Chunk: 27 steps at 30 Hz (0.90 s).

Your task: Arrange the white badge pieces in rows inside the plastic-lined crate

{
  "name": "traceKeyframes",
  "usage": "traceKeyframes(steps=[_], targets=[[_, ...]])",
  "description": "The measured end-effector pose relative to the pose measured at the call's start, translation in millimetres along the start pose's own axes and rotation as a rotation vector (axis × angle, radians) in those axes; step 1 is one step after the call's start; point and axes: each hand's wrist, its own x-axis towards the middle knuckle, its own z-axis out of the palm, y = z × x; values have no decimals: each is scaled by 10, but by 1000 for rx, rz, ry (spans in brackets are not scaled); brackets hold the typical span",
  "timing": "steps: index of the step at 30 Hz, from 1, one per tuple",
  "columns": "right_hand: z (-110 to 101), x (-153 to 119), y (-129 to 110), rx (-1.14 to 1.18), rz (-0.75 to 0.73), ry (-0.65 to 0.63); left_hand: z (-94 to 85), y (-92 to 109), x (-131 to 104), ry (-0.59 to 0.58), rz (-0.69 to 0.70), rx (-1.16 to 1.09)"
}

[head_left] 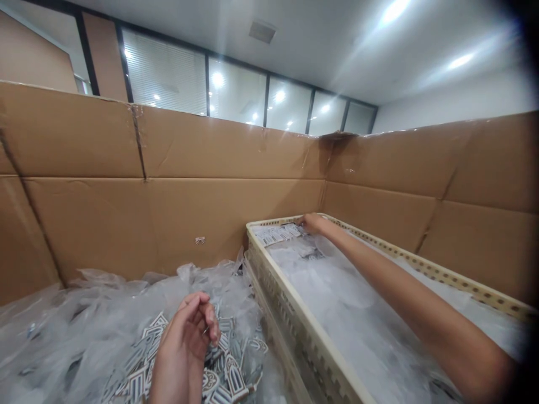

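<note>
My left hand hovers over a heap of small patterned pieces, its palm in view and its fingers loosely curled with nothing visible in them. The pieces are grey and white with brown edging, some shaped like arched windows. My right hand reaches to the far end of a cream plastic crate. Its fingers are pinched together at the right end of a row of similar pieces; what they grip is too small to make out. Clear plastic film covers much of the crate's inside.
Tall cardboard walls enclose the space at the back and right. Crumpled clear plastic bags spread across the left side. The crate rests on another crate. A small piece shows against the back cardboard.
</note>
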Motion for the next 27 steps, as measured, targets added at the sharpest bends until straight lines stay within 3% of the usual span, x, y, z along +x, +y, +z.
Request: traceKeyframes(steps=[3,6,10,13,15,18,21,24,27], targets=[[5,-51,-68,-4,-45,-55,-13,18,-2,-11,11,-14],[-131,-127,-162,-12,-49,-32,-24,68,-18,-2,35,-22],[-578,-223,-346,1,-77,71,-5,135,-80,-15,58,-41],[-950,-453,-566,19,-171,179,13,185,-134,-60,125,-35],[-1128,-787,-789,17,-331,284,-17,239,-147,-116,234,111],[-1233,-1548,-1198,-26,-618,411,-178,340,-96,-303,395,658],[-1162,-2352,-1526,-61,-880,468,-470,384,55,-493,320,1153],[-1010,-2865,-1652,-60,-1026,525,-793,327,280,-454,215,1374],[-909,-3014,-1627,-7,-1011,541,-1029,231,506,-359,168,1495]])
